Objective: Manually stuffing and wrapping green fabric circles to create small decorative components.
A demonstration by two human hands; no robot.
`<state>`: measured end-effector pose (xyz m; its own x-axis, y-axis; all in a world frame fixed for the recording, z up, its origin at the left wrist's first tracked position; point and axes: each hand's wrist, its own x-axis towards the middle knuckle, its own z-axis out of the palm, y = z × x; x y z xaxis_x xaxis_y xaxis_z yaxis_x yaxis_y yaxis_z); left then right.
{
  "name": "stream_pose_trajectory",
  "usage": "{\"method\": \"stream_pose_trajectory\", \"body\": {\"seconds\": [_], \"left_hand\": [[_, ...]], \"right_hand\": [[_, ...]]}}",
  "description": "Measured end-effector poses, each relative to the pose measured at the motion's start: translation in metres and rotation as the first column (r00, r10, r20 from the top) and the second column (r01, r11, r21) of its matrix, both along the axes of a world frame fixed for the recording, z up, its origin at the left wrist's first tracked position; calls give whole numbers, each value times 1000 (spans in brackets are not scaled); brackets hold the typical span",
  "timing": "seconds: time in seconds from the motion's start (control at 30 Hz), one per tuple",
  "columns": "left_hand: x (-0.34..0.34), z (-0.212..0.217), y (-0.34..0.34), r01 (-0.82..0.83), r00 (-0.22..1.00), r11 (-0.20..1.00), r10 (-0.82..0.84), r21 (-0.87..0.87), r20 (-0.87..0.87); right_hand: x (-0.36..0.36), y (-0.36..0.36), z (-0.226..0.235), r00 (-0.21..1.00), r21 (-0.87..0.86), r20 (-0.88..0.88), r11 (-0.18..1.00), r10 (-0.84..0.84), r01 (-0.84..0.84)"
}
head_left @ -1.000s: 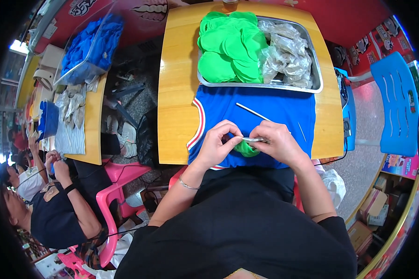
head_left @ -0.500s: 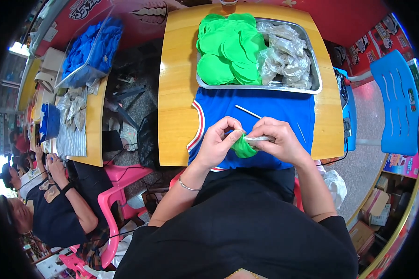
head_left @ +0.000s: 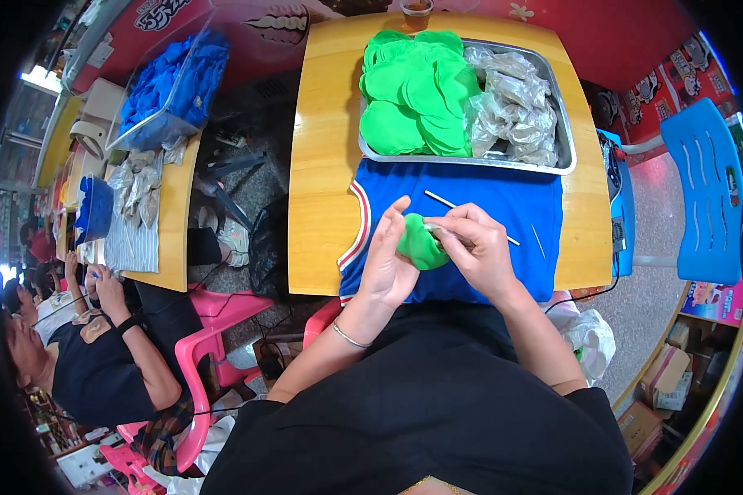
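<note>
My left hand (head_left: 390,262) cradles a green cloth pouch (head_left: 421,245) in its palm, thumb raised away from it. Fingertips of my right hand (head_left: 475,247) pinch together at the pouch's upper edge; what lies between them is mostly hidden. Under both hands a blue cloth (head_left: 487,186) with a red and white trimmed edge covers the table. On it rests a thin white stick (head_left: 439,198), partly behind my right hand, and a thin needle-like piece (head_left: 537,239) at the right. Beyond it stands a metal tray (head_left: 437,162) holding stacked green round pieces (head_left: 421,91) and clear bags with greyish contents (head_left: 516,107).
The yellow table (head_left: 326,165) has a cup of brown drink (head_left: 417,14) at its far edge. Blue chairs (head_left: 702,194) stand right. At left, a co-worker (head_left: 111,363) sits by another table (head_left: 173,206) with blue cloth pieces in a clear bin (head_left: 161,124).
My left hand has loosened its pinch and turned palm up under the green pouch. The greyish bag my right hand held at the pouch is no longer visible outside it.
</note>
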<state>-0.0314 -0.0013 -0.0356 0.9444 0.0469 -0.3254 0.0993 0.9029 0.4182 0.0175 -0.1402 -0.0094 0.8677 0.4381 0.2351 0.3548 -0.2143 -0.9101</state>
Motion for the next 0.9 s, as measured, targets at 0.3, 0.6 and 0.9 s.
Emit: {"method": "stream_pose_trajectory", "body": {"seconds": [0.3,0.6,0.9], "left_hand": [[-18,6,-12,219,972,968,-228,-122,-57],[-14,-1,-6,136,989,990,-137,30,61],[-8,-2,-3,157,981,981,-168,115,95]], "right_hand": [[1,-3,2,988,-25,-92,992,-125,123],[4,-15,9,993,11,-99,998,67,-66],[-1,-11,21,1000,-157,-5,987,27,-28]]}}
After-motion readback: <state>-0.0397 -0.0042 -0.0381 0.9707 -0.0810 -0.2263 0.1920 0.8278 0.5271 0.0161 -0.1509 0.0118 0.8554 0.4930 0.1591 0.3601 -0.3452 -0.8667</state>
